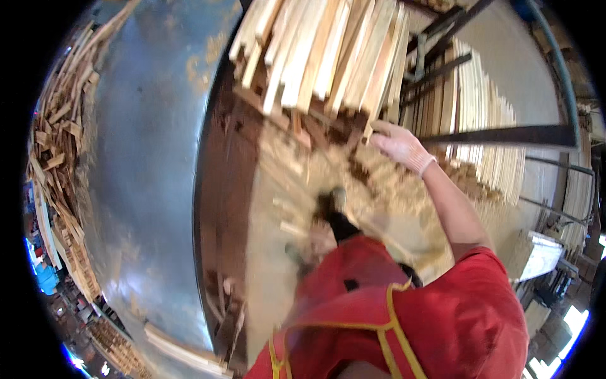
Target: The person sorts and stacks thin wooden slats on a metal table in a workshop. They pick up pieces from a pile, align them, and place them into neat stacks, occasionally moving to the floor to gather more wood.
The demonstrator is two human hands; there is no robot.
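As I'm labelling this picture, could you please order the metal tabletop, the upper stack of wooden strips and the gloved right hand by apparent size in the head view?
1. Metal tabletop
2. Upper stack of wooden strips
3. Gloved right hand, clearly the smallest

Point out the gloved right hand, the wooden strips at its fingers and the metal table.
Gloved right hand [400, 146], head view: back of the hand.
Wooden strips [320, 54], head view: middle of the stack.
Metal table [148, 164], head view: bare surface.
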